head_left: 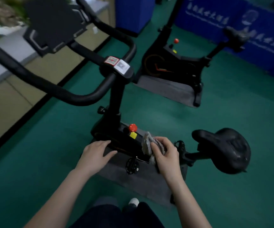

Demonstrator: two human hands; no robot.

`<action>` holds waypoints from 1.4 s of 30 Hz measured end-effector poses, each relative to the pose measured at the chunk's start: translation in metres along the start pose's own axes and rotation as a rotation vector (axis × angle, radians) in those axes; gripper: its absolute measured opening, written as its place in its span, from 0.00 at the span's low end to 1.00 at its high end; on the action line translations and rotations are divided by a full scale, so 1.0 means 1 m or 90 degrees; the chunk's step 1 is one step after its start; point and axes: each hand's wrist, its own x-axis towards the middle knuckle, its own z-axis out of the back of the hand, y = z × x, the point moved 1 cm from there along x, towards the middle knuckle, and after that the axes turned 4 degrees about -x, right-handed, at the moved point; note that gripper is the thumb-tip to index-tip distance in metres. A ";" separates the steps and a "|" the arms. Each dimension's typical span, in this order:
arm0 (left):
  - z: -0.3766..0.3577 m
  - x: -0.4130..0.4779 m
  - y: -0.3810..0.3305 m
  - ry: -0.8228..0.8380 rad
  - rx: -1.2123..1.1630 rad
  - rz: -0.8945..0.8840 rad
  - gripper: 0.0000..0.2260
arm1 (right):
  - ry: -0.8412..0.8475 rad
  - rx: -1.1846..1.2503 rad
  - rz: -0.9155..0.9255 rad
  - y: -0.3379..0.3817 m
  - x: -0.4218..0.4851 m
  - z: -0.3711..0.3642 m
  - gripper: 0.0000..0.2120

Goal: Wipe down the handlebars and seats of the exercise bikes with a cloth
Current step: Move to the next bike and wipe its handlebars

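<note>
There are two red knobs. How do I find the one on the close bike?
Find the near bike, with the big handlebars. Follow its post down. The red knob sits above a yellow tag, beside the cloth in the right hand; the other knob is on the far bike.

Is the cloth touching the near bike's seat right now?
No, the right hand grips the bunched cloth near the bike frame, with open floor showing between it and the seat.

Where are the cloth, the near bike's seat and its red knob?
cloth [147, 143]: head view, its bunched upper part.
near bike's seat [227, 148]: head view, middle of the saddle top.
red knob [132, 127]: head view, its round top.
</note>
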 end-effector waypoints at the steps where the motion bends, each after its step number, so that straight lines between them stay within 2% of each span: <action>1: 0.002 -0.005 0.002 -0.011 -0.007 0.024 0.28 | 0.024 0.000 0.015 0.004 0.006 -0.001 0.08; 6: 0.016 -0.031 0.017 -0.082 -0.063 0.143 0.27 | 0.121 0.025 0.100 0.035 0.030 -0.015 0.04; 14: 0.051 -0.042 0.051 -0.202 -0.152 0.256 0.28 | 0.203 0.081 0.240 0.105 0.062 -0.055 0.07; 21: 0.095 -0.023 0.088 -0.270 -0.183 0.269 0.28 | 0.221 0.124 0.286 0.160 0.089 -0.100 0.05; 32: 0.154 0.015 0.158 -0.309 -0.237 0.288 0.28 | 0.226 0.078 0.355 0.229 0.125 -0.187 0.05; 37: 0.177 0.033 0.180 -0.338 -0.250 0.241 0.27 | 0.230 0.059 0.395 0.252 0.132 -0.224 0.05; 42: 0.200 0.047 0.183 -0.441 -0.348 0.183 0.30 | 0.239 0.044 0.490 0.285 0.142 -0.254 0.06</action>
